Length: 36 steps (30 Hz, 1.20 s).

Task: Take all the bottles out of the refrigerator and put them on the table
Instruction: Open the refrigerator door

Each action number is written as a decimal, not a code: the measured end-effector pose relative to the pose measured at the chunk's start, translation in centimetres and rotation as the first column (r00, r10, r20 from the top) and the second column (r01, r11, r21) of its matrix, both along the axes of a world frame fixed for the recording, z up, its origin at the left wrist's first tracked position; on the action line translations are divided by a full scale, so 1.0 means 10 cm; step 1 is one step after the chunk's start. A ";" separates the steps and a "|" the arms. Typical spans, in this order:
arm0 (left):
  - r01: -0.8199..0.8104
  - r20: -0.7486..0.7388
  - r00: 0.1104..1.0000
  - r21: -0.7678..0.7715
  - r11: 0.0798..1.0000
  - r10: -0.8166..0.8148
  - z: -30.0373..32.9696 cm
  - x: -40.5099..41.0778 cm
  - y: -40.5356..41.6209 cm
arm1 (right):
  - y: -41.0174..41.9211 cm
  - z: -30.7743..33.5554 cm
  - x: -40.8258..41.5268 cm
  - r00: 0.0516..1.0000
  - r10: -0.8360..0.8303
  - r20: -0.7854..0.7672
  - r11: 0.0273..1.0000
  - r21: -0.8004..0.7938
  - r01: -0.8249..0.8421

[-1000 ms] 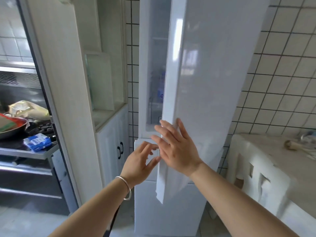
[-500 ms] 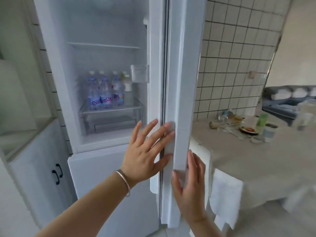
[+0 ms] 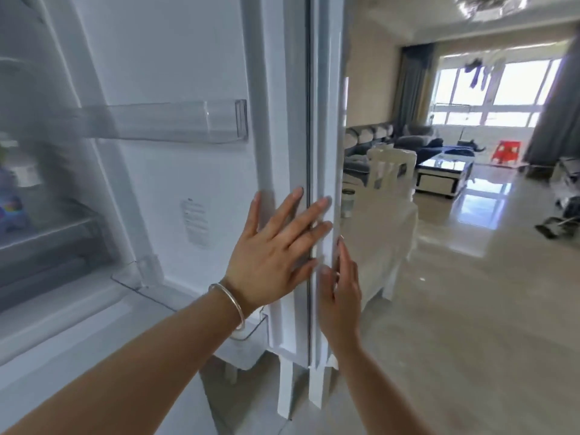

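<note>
The white refrigerator door (image 3: 194, 164) stands wide open, and I see its inner face and edge. My left hand (image 3: 276, 249), fingers spread, lies flat against the door's inner edge. My right hand (image 3: 340, 284) rests with straight fingers on the door's outer edge, holding nothing. At the far left a blurred bottle (image 3: 12, 183) with a blue label stands on a glass shelf (image 3: 56, 227) inside the refrigerator. The table (image 3: 386, 233), under a white cloth, shows just past the door on the right.
An empty clear door bin (image 3: 175, 120) hangs on the door's inside. A jar (image 3: 347, 202) stands on the table and a white chair (image 3: 392, 164) is behind it. Beyond lie an open tiled floor (image 3: 470, 309), sofa (image 3: 414, 139) and coffee table (image 3: 442, 174).
The door has swung from nearly shut to wide open. My view has turned right, so the bottles slid to the far left. Both hands stayed on the door's edge.
</note>
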<state>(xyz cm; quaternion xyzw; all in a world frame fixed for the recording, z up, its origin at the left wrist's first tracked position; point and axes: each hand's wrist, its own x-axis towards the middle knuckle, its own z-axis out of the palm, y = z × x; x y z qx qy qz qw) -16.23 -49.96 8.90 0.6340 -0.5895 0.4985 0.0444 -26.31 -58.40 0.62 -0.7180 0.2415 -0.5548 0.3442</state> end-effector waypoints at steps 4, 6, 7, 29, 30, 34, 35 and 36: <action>0.009 -0.025 1.000 0.065 0.998 -0.008 0.03 0.08 -0.46 | -0.43 0.06 0.14 0.997 -0.021 -0.070 0.971 0.237 0.037; 0.008 -0.048 0.999 0.072 0.997 -0.004 0.04 0.11 -0.66 | -0.66 0.12 0.22 0.998 0.016 -0.061 0.947 0.320 0.004; 0.009 -0.059 0.998 0.070 0.997 -0.004 0.04 0.11 -0.75 | -0.77 0.14 0.25 0.997 0.027 -0.072 0.939 0.345 -0.001; -0.197 -0.092 0.972 0.165 0.966 0.214 0.09 0.35 -1.64 | -1.92 0.14 0.78 0.975 0.159 -0.155 0.955 0.274 -0.112; -0.198 -0.097 0.972 0.164 0.966 0.215 0.09 0.36 -1.65 | -1.93 0.14 0.78 0.973 0.170 -0.158 0.953 0.276 -0.122; -0.216 -0.074 0.970 0.169 0.962 0.231 0.07 0.34 -1.67 | -1.91 0.16 0.73 0.972 0.159 -0.174 0.961 0.251 -0.113; -0.213 -0.073 0.971 0.173 0.962 0.228 0.06 0.33 -1.67 | -1.89 0.16 0.71 0.972 0.138 -0.189 0.968 0.234 -0.092; -0.202 -0.079 0.973 0.174 0.964 0.218 0.07 0.32 -1.66 | -1.86 0.16 0.69 0.973 0.105 -0.204 0.976 0.209 -0.062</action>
